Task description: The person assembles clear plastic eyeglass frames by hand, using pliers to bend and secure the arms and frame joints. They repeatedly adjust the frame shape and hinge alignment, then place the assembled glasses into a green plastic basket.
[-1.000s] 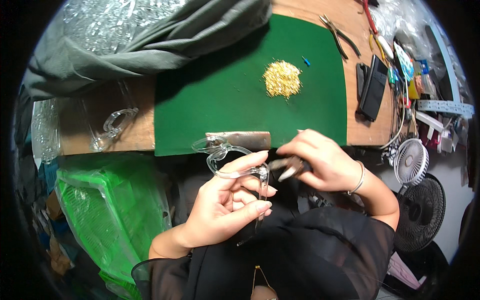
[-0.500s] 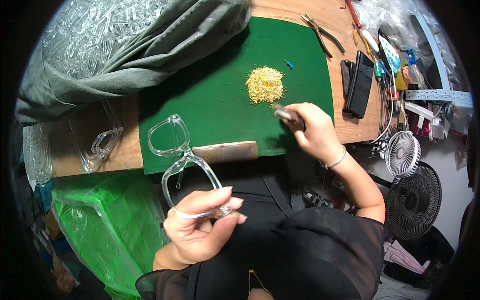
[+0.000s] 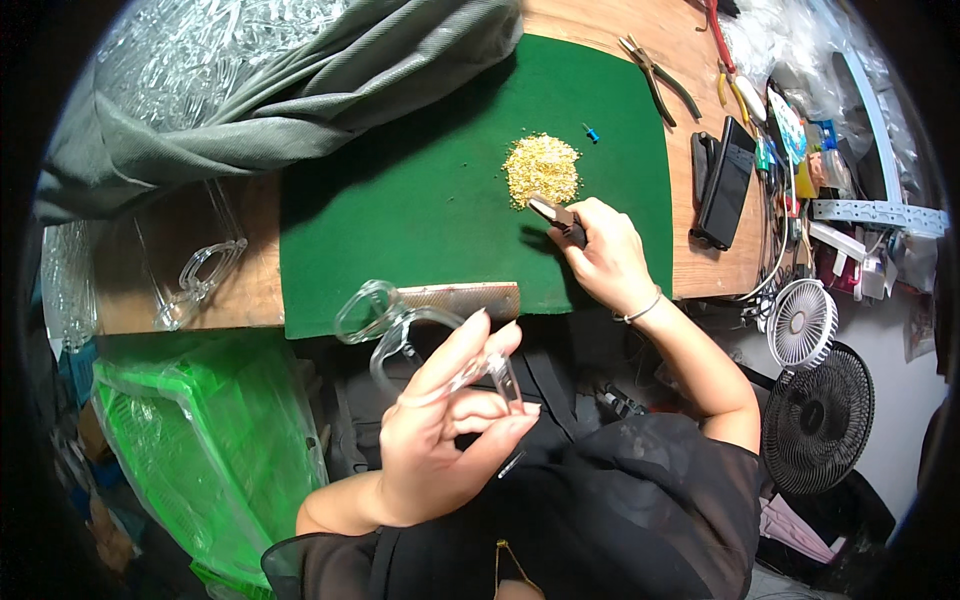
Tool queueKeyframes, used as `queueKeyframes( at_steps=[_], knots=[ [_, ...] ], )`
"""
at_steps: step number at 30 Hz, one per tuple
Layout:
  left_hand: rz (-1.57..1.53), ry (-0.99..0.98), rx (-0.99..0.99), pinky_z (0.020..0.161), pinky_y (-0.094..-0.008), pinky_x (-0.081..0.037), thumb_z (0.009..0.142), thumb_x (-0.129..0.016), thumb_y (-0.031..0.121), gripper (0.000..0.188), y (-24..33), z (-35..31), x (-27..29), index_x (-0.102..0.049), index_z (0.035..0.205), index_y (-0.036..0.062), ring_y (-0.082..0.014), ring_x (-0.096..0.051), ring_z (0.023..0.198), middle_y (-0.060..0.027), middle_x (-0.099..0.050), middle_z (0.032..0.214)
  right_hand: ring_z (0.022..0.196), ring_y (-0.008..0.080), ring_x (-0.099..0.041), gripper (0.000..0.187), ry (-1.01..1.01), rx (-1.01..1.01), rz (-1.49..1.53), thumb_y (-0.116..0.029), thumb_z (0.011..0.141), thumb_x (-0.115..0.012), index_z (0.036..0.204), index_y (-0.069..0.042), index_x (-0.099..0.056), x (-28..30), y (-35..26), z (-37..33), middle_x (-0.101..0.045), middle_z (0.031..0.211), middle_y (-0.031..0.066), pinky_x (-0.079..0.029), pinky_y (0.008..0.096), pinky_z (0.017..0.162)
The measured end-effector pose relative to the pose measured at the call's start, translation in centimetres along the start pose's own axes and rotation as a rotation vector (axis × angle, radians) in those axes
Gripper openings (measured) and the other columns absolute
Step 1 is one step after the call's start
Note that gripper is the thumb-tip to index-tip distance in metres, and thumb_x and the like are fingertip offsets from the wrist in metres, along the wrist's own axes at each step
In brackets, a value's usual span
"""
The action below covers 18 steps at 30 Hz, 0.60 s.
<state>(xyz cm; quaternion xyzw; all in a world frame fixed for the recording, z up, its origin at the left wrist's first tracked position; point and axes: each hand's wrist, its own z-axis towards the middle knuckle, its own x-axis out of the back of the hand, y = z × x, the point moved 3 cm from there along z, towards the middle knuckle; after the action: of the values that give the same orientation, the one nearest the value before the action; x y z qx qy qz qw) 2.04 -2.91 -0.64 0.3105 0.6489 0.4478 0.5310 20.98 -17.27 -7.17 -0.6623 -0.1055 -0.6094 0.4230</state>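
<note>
My left hand (image 3: 450,430) grips a clear plastic eyeglass frame (image 3: 402,325) near one hinge, tilted above the front edge of the work surface. One lens rim overlaps the end of a textured metal bar (image 3: 460,299) lying along that edge. On the green mat (image 3: 400,220), a heap of tiny gold-coloured parts (image 3: 541,170) is spread in a loose pile. My right hand (image 3: 608,262) is closed round pliers (image 3: 556,214), whose jaws reach the near edge of the heap. The handles are mostly hidden in my palm.
Clear frames (image 3: 200,283) and a grey cloth (image 3: 300,100) lie left. A blue pin (image 3: 591,133), more pliers (image 3: 658,80) and a black phone (image 3: 724,182) lie right. A green crate (image 3: 190,450) stands below left; a small white fan (image 3: 802,323) is at right.
The left hand has moved right and turned the eyeglass frame, so it shows more edge-on. The right hand has brought the plier jaws up to the gold heap.
</note>
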Motion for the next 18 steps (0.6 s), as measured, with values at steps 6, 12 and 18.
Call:
queueKeyframes(
  at_steps=[6, 12, 18],
  knots=[
    [-0.218, -0.044, 0.384, 0.075, -0.0176, -0.048, 0.079, -0.061, -0.015, 0.075, 0.7, 0.0, 0.1, -0.026, 0.144, -0.0005, -0.0023, -0.054, 0.076, -0.0201, -0.055, 0.122, 0.069, 0.0248, -0.059, 0.014, -0.073, -0.037, 0.648, -0.002, 0.075, -0.067, 0.085, -0.005, -0.059, 4.0, -5.2, -2.0, -0.059, 0.077, 0.0084, -0.047, 0.0340, 0.065],
    [-0.315, -0.111, 0.358, 0.069, -0.0140, -0.042, 0.079, -0.060, -0.017, 0.077, 0.5, -0.6, -0.5, -0.026, 0.145, 0.0016, 0.0000, -0.049, 0.077, -0.0106, -0.059, 0.105, 0.068, 0.0202, -0.058, 0.020, -0.071, 0.503, 0.806, -0.009, 0.070, -0.075, 0.086, -0.006, -0.063, 5.9, -10.0, -2.1, -0.065, 0.081, 0.0035, -0.043, 0.0308, 0.065],
    [-0.266, -0.221, 0.359, 0.081, -0.0292, -0.055, 0.082, -0.057, -0.015, 0.076, 0.1, -0.8, -0.7, -0.020, 0.145, 0.0017, -0.0207, -0.065, 0.092, -0.0208, -0.059, 0.111, 0.067, 0.0185, -0.059, 0.015, -0.020, 0.593, 0.805, -0.012, 0.074, -0.074, 0.084, -0.004, -0.066, 5.8, -9.4, -2.8, -0.065, 0.079, 0.0047, -0.043, 0.0308, 0.062]
  ],
)
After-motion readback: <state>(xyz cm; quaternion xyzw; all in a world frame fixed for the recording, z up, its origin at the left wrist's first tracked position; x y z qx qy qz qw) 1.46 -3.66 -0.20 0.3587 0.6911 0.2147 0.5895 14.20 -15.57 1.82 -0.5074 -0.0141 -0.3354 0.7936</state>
